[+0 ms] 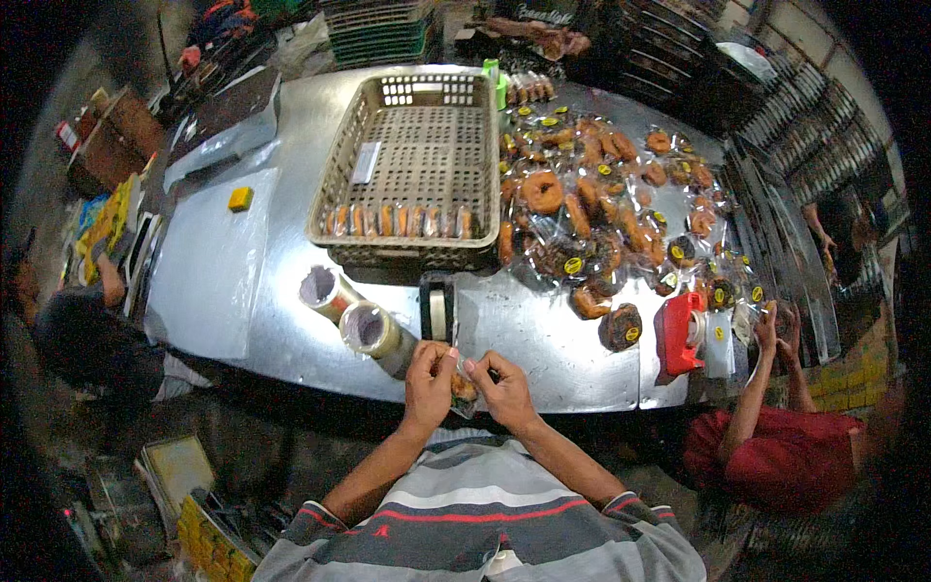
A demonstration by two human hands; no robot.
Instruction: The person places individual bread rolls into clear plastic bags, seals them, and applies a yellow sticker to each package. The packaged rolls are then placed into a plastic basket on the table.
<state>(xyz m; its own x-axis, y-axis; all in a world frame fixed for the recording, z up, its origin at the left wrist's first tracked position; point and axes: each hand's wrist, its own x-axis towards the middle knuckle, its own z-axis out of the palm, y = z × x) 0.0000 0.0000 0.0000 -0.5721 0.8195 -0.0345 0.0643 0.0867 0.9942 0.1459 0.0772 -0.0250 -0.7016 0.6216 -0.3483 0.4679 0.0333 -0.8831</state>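
Observation:
At the near table edge, my left hand (430,386) and my right hand (501,390) pinch the top of a small clear plastic bag with a brown baked piece (464,388) inside. Thumbs and forefingers are closed on the film; the bag hangs just below them. Right beyond my fingers stands a black holder with a pale roll (438,312), perhaps a bag sealer or tape dispenser. To the left of it, two wide rolls (376,330) with hollow cores lean together. Many bagged doughnuts (543,193) lie heaped on the right, some dark, with round yellow labels.
A grey plastic basket (322,209) holds one row of bagged pastries (398,221) along its near side. A red tape dispenser (679,335) stands at right, near a red-sleeved co-worker's hands (776,330). Another person (87,335) is at far left. A yellow block (240,200) rests on plastic sheets.

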